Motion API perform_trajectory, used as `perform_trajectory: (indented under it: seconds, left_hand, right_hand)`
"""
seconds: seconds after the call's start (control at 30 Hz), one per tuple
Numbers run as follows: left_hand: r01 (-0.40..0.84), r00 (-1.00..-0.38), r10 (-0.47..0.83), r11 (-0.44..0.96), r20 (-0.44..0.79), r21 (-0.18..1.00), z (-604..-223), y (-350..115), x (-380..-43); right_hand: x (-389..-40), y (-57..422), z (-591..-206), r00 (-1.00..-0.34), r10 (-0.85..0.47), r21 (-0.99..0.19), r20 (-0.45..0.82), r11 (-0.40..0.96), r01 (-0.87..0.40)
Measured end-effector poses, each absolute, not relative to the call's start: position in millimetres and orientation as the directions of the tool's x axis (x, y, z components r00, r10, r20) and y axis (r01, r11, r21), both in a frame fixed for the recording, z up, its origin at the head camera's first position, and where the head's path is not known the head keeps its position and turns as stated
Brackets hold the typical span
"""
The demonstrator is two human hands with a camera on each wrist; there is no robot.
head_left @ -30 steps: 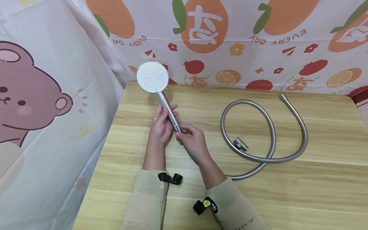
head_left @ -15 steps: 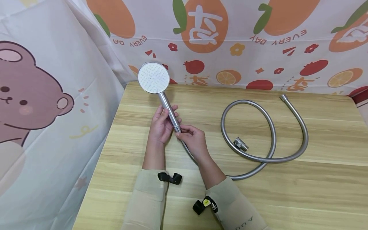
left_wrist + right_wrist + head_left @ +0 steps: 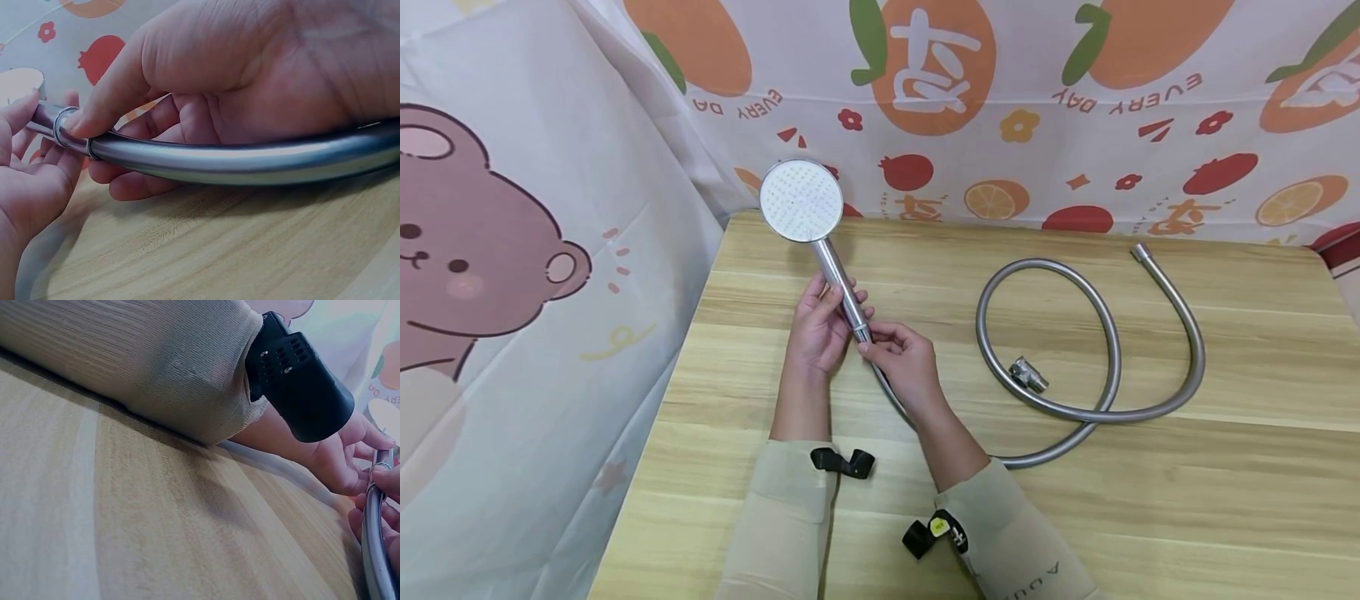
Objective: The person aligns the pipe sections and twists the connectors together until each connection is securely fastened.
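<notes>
Shower head (image 3: 801, 201) tilts over the far-left corner of the desk (image 3: 1262, 483), and your left hand (image 3: 820, 333) has its fingers curled round the handle (image 3: 833, 271). Your right hand (image 3: 904, 367) pinches the end of the hose (image 3: 1097, 415). Only your left-wrist view shows the ringed joint (image 3: 71, 141) closely, right thumb (image 3: 103, 112) pressing it; only your head view shows the coil and small metal fitting (image 3: 1028, 375).

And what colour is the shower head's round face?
The round face is white; it shows best in the head view.
</notes>
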State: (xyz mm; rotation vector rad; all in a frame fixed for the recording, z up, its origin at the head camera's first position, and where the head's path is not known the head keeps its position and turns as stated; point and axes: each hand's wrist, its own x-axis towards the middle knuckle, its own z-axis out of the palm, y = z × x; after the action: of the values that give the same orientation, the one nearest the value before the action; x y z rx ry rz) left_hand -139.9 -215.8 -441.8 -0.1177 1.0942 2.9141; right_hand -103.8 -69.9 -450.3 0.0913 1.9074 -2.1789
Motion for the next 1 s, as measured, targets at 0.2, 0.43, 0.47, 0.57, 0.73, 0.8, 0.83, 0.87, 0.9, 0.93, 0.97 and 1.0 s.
perform_trajectory:
  seconds: [0.2,0.43,0.47,0.57,0.73,0.8,0.83,0.87,0.9,0.93,0.97,1.0]
  left_hand:
    - [-0.054,-0.997,0.003,-0.728,-0.076,0.683,-440.4,-214.7,-140.3]
    - [-0.058,-0.998,0.028,-0.728,-0.055,0.683,-441.9,-214.8,-141.8]
    - [-0.061,-0.998,0.033,-0.728,-0.054,0.682,-442.1,-214.8,-141.9]
    - [-0.066,-0.998,0.039,-0.730,-0.056,0.680,-442.2,-214.4,-141.6]
    - [-0.055,-0.998,0.014,-0.719,-0.065,0.693,-441.8,-212.4,-141.6]
    - [-0.050,-0.998,0.003,-0.714,-0.069,0.698,-442.2,-211.8,-141.8]
    - [-0.049,-0.998,0.001,-0.715,-0.070,0.697,-442.5,-211.7,-141.8]
    - [-0.050,-0.997,-0.001,-0.717,-0.073,0.696,-442.6,-211.6,-141.7]
    - [-0.050,-0.997,0.001,-0.718,-0.071,0.695,-442.9,-211.7,-141.6]
    - [-0.049,-0.998,0.004,-0.717,-0.067,0.695,-443.0,-211.8,-141.4]
    - [-0.050,-0.998,0.008,-0.719,-0.064,0.693,-443.2,-211.8,-141.4]
    - [-0.052,-0.998,0.012,-0.718,-0.062,0.694,-443.2,-211.8,-141.2]
  right_hand:
    - [-104.7,-69.5,-449.5,-0.965,-0.148,-0.966,-0.216,-0.109,0.233]
    - [-105.3,-69.2,-448.6,-0.963,-0.158,-0.961,-0.216,-0.139,0.239]
    - [-105.4,-69.4,-448.5,-0.964,-0.155,-0.961,-0.217,-0.141,0.240]
    - [-105.8,-69.8,-448.1,-0.964,-0.150,-0.960,-0.221,-0.140,0.242]
    - [-105.9,-70.1,-449.5,-0.963,-0.150,-0.959,-0.223,-0.142,0.244]
    - [-106.0,-70.1,-450.8,-0.963,-0.155,-0.959,-0.223,-0.144,0.245]
    - [-106.2,-70.2,-451.7,-0.962,-0.158,-0.958,-0.223,-0.145,0.246]
    - [-106.3,-70.3,-452.0,-0.961,-0.158,-0.959,-0.225,-0.136,0.247]
    - [-106.5,-70.4,-452.2,-0.960,-0.160,-0.960,-0.228,-0.128,0.250]
    - [-106.5,-70.3,-452.4,-0.959,-0.161,-0.961,-0.232,-0.112,0.252]
    - [-106.4,-70.4,-452.6,-0.958,-0.161,-0.963,-0.237,-0.091,0.254]
    - [-106.5,-70.5,-452.7,-0.957,-0.160,-0.965,-0.240,-0.072,0.254]
